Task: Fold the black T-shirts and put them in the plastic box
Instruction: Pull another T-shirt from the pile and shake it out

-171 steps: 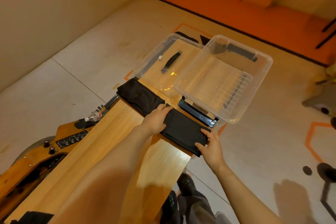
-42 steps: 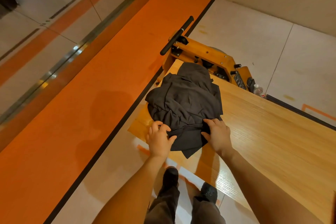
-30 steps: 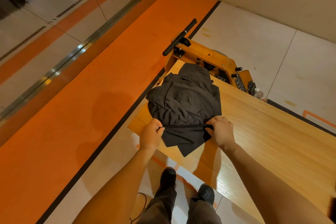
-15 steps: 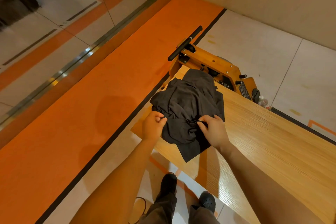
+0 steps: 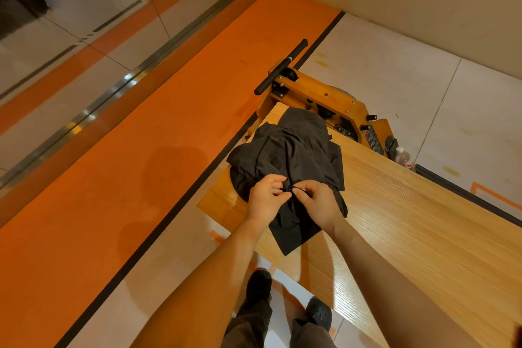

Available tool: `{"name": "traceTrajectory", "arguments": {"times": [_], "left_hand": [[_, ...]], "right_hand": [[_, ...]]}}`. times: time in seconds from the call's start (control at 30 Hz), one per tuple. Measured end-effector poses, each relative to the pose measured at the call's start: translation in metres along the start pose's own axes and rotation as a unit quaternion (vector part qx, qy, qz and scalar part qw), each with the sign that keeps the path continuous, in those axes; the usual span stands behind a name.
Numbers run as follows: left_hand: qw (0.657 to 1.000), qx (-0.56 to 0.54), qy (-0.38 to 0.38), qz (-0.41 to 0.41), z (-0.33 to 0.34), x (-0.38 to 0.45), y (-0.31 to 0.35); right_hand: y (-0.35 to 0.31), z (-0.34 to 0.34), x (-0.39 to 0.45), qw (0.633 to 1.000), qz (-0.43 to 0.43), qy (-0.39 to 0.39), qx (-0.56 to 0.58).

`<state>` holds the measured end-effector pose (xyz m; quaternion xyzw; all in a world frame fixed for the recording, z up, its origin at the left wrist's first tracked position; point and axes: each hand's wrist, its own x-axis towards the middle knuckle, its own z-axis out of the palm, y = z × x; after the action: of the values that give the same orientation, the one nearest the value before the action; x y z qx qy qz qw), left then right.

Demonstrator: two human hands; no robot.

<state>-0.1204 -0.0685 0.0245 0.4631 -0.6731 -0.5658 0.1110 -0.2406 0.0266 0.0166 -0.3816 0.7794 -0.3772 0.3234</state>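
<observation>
Both hands have been drawn together since a moment ago, and the black T-shirts point(image 5: 285, 155) heaped at the wooden table point(image 5: 423, 229) end are pinched by left hand point(image 5: 265, 200) and right hand point(image 5: 317, 202).

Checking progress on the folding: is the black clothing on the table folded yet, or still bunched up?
Still bunched up. The black T-shirts lie in a crumpled heap with loose folds, and both hands pinch an edge.
</observation>
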Motion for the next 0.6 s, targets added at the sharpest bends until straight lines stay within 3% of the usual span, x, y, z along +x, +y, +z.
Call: {"name": "traceTrajectory", "arguments": {"times": [0.27, 0.47, 0.6], "left_hand": [[0.998, 0.043, 0.049, 0.004, -0.003, 0.001, 0.001], [0.998, 0.026, 0.058, -0.008, -0.017, 0.002, -0.007], [0.995, 0.04, 0.087, -0.008, -0.032, 0.006, -0.01]], "right_hand": [[0.002, -0.002, 0.003, 0.999, 0.018, -0.032, -0.009], [0.01, -0.01, 0.007, 0.985, 0.002, -0.087, -0.151], [0.013, -0.018, 0.009, 0.959, -0.056, -0.053, -0.272]]}}
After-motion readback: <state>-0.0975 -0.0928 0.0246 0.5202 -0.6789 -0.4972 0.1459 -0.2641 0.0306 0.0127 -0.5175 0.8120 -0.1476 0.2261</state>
